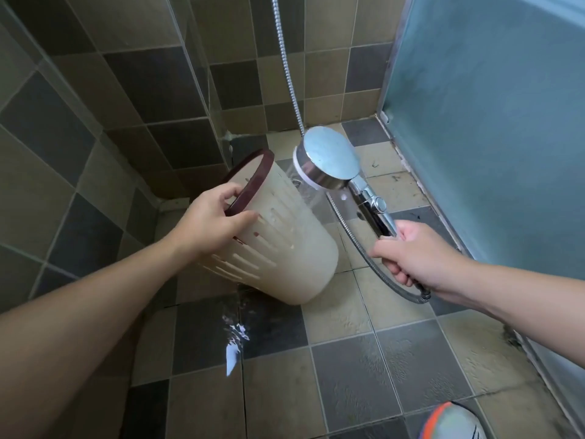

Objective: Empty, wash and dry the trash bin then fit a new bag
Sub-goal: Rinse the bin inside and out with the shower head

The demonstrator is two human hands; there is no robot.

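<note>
The left grip [210, 217] clasped the dark rim of the trash bin [285, 236], tilting it off the wet floor [348, 359], probably so rinse water drained away. To its right, the right grip [411, 251] clenched the shower head [329, 160] handle, spraying the bin's outer wall.

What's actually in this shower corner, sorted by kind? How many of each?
Trash bins: 1, the cream bin with a dark red rim, gripped by the left hand
Shower heads: 1, the chrome shower head, its handle held by the right hand
Metal hoses: 1, the hose
Shoes: 1, the shoe
Hands: 2
Total: 6
</note>
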